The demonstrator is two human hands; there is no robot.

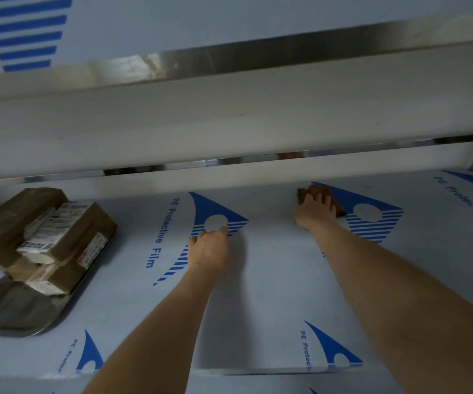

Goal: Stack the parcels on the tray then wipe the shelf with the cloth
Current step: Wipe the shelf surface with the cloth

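I saw the right hand [315, 210] flat on the brown cloth [322, 194], pressing it to the film-covered shelf [272, 280] near the back; the left hand [208, 247] rested loosely curled on the shelf, holding nothing; the parcels [47, 237] sat stacked on the tray [19, 317], far left.

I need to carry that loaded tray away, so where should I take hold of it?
Probably the tray by its bare near rim, coming from the front: the parcels are stacked at its far end, leaving the near end free, and the raised lip gives fingers something to hook under.
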